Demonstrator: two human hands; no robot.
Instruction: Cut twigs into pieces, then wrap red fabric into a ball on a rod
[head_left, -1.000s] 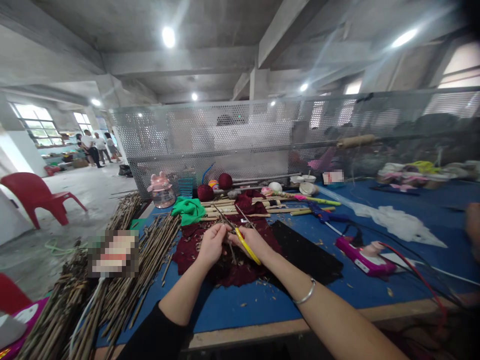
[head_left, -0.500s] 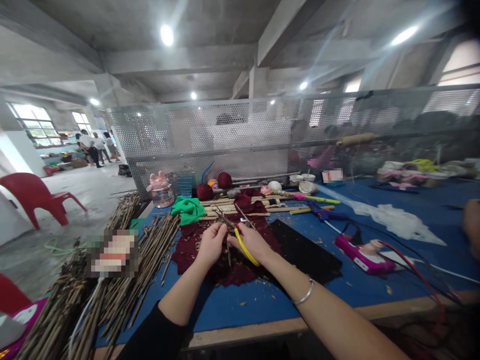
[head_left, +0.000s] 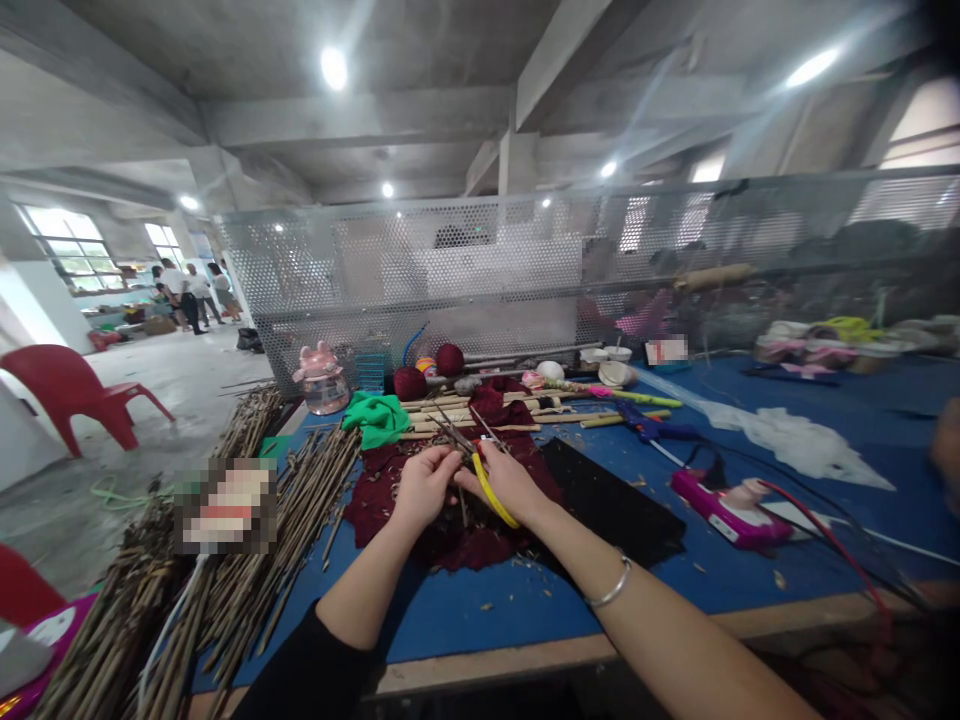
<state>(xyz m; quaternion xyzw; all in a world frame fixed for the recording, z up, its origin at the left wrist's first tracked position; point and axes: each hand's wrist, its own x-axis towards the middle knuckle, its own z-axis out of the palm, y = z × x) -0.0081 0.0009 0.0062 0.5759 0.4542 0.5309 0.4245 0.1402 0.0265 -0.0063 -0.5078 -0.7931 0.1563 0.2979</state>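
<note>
In right hand (head_left: 510, 480), curved yellow-handled scissors (head_left: 490, 493)

Covered grips, cropped edges
We can't tell what the left hand (head_left: 424, 492) hides between its fingers; the right hand (head_left: 519, 488) covers part of the scissors (head_left: 493, 494). We lose the sticks (head_left: 91, 650) past the bottom edge, 1 blurred brown shape (head_left: 948, 440) at right, and detail on 2 pixelated cards (head_left: 225, 505).

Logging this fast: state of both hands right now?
Left hand: closed in a pinch; what it grips is unclear.
Right hand: closed, holding yellow-handled scissors.
</note>
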